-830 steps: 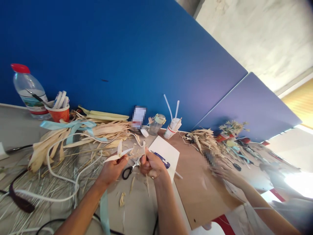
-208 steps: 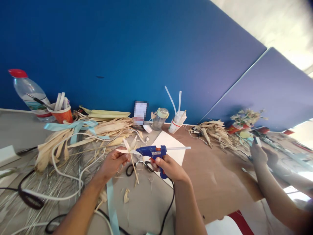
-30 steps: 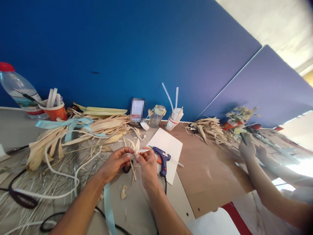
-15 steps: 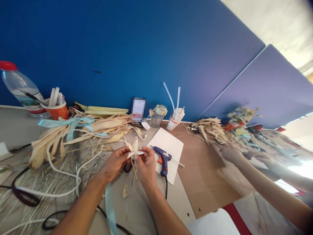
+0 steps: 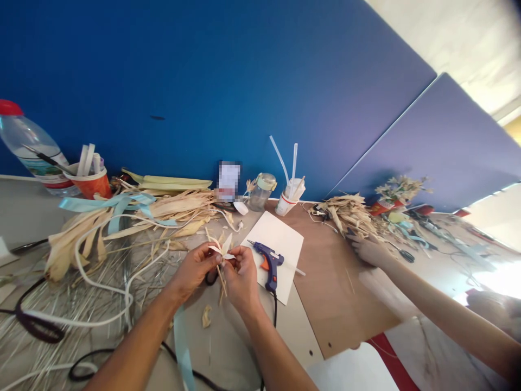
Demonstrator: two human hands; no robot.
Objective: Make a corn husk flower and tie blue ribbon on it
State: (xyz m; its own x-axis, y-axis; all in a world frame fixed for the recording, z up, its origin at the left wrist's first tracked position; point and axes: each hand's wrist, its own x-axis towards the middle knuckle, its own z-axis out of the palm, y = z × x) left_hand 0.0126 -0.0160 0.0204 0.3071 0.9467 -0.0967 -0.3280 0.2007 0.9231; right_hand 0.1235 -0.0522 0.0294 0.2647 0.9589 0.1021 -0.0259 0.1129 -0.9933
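Observation:
My left hand (image 5: 194,269) and my right hand (image 5: 241,274) meet over the grey table, both pinching a small flower made of pale dried husk petals (image 5: 222,248) on a thin stick that points down between them. Both hands are closed on it. A blue glue gun (image 5: 266,262) lies just right of my right hand on a white sheet (image 5: 280,239), its black cord trailing toward me. Black-handled scissors (image 5: 210,278) lie partly hidden under my hands.
A heap of dried husks (image 5: 134,220) with light blue ribbon and white cord lies left. A water bottle (image 5: 28,149) and orange cup (image 5: 91,182) stand at the back left, a jar (image 5: 260,191) and paper cup (image 5: 287,201) at the blue wall. Another person's hand (image 5: 368,251) rests on brown board at right.
Over the last second my hands keep pinching the husk flower, turning it slightly. The other person's hand has come down onto the brown board. Earlier, I held the glue gun and have set it down.

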